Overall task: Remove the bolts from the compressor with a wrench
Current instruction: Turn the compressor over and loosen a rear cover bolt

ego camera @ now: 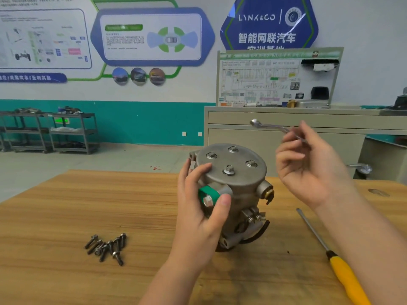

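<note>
On the wooden table, the left hand wraps around the round grey metal compressor to keep it steady, while the right hand pinches the thin silver wrench above its four top bolts.

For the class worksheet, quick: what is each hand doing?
Left hand: grips the compressor.
Right hand: fingers pinch the wrench.
</note>
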The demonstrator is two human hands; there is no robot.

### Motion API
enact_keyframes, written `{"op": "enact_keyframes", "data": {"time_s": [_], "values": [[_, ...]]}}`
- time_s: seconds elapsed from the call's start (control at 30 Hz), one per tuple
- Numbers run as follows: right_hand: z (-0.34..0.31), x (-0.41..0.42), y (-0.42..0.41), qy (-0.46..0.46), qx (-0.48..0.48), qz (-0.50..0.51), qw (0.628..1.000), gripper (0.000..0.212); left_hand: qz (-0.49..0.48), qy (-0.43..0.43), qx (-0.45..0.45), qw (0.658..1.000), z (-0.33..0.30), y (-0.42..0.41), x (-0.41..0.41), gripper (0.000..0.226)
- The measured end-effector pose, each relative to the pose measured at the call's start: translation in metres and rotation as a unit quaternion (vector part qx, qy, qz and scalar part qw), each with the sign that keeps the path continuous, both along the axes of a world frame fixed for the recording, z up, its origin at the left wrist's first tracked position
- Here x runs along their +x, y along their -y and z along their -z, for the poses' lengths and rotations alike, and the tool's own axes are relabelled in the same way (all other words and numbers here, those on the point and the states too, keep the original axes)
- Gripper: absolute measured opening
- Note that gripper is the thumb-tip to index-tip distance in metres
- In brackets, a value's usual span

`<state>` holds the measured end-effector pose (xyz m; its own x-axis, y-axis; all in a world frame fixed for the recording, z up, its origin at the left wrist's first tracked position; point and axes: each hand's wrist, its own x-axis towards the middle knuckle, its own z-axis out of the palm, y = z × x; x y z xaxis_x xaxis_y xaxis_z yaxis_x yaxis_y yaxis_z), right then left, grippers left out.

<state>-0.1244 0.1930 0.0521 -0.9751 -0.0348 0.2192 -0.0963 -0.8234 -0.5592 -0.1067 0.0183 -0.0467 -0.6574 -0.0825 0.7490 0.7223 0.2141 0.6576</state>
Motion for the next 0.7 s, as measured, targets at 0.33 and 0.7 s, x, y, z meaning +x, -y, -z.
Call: {"op": "enact_keyframes", "data": {"time_s": [0.33, 0.7], "values": [[0.017, 0.028, 0.027, -0.274, 0.35, 0.345, 0.826, 0.045, -0.076, -0.021, 0.023, 0.997, 0.008, -0.013, 0.005, 0.055], [0.037, 0.04, 0.051, -0.345, 0.458, 0.432, 0.696, 0.04, -0.108, -0.006, 0.096, 0.99, 0.009, -0.014, 0.002, 0.083]]}}
